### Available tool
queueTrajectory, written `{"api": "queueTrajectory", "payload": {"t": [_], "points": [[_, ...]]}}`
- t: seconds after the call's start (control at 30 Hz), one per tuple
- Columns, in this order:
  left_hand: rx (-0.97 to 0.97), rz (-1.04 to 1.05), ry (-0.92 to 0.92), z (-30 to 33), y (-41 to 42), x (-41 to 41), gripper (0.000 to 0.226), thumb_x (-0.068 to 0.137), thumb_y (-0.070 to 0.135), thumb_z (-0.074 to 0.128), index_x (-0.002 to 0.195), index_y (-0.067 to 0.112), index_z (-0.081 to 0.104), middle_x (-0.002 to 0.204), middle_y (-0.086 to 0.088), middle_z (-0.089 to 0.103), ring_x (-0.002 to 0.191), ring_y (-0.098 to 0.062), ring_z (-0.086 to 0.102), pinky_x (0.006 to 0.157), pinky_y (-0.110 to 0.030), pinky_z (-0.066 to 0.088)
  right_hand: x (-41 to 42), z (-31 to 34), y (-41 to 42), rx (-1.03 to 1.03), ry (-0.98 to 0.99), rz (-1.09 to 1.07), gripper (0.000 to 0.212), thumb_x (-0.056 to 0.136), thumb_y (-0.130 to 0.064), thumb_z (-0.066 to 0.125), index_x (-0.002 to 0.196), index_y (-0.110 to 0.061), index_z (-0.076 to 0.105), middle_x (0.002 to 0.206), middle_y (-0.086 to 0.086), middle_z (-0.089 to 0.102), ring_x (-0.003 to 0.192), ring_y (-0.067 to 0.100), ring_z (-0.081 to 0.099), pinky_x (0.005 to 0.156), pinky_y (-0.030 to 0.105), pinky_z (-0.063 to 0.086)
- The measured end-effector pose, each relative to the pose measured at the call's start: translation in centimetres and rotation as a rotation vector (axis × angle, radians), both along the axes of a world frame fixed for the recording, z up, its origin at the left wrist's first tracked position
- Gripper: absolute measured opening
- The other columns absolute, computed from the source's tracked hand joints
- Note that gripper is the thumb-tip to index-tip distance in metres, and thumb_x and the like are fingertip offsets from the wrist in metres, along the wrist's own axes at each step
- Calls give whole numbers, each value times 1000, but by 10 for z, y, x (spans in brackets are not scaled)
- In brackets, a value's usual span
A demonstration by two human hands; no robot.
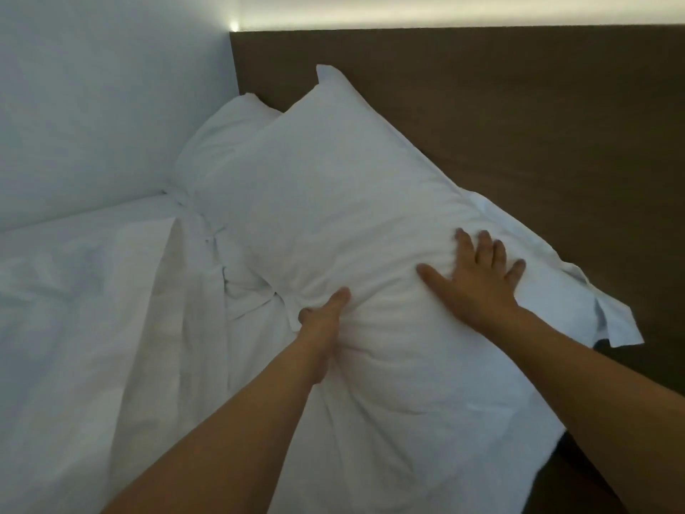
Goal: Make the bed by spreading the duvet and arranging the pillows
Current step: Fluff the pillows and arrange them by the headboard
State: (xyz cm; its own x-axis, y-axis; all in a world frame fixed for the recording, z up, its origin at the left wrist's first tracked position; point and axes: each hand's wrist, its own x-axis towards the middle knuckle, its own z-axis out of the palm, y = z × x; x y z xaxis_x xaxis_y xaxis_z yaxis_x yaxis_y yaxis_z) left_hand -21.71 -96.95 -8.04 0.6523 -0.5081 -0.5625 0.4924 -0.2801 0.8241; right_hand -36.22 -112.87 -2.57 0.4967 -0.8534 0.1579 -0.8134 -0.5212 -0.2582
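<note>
A large white pillow (344, 202) leans against the brown headboard (519, 116), with its loose case flap hanging off at the right. My left hand (326, 320) grips the pillow's lower edge, fingers tucked under it. My right hand (478, 276) lies flat on the pillow's top with fingers spread. A second white pillow (226, 135) sits behind it in the corner, mostly hidden. The white duvet (85, 328) lies wrinkled over the bed at the left, bunched into folds next to the pillows.
A white wall (103, 98) borders the bed on the left and meets the headboard at the corner. A lit strip (444, 11) runs above the headboard. A dark gap (585, 450) shows beside the bed at the lower right.
</note>
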Motion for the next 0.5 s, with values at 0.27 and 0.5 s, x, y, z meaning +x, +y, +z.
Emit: {"api": "queueTrajectory", "payload": {"t": [0.27,0.5], "points": [[-196,110,95,-22,-38,17,124,40,82,77,145,27,39,141,4,51,124,-19,50,106,-37,38,59,-6,-61,52,8,19,132,58,-97,38,154,-14,3,158,17,15,146,34,14,117,49,10],[-167,46,185,-12,-38,14,68,72,60,74,126,23,61,118,-3,69,107,-23,63,77,-30,50,58,-17,-68,171,-190,34,57,83,-68,50,114,-21,57,117,8,64,113,33,57,100,47,36]]}}
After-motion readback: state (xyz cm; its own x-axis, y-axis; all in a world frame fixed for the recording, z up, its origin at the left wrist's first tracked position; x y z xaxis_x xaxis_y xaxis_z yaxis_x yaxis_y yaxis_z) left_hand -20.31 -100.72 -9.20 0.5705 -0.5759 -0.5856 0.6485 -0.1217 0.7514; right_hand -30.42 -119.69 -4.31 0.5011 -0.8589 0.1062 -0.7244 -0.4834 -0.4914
